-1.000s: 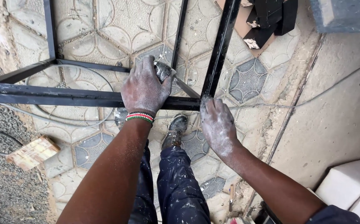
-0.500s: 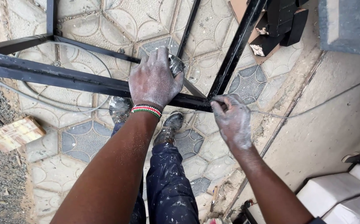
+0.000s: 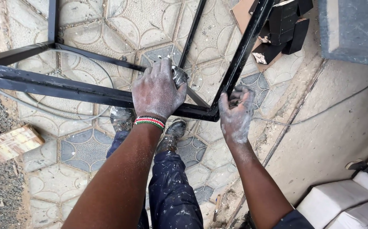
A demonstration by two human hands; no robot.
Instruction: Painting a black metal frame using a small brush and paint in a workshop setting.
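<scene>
Dust-whitened left hand [image 3: 158, 91] presses a crumpled grey wad [image 3: 179, 76], its grip curled around it, onto the black square-tube metal frame [image 3: 65, 88], while the right hand [image 3: 236, 111] pinches the frame's corner.

Both of the worker's hands, the left hand [image 3: 157, 91] and the right hand [image 3: 236, 114], were caked in pale dust that thinned to specks along the bare forearms. A beaded wristband [image 3: 149, 122] in red, white, green and black circled the left wrist. Dark blue trousers [image 3: 173, 191], flecked white, ran down to scuffed, dust-grey boots [image 3: 172, 133].
</scene>
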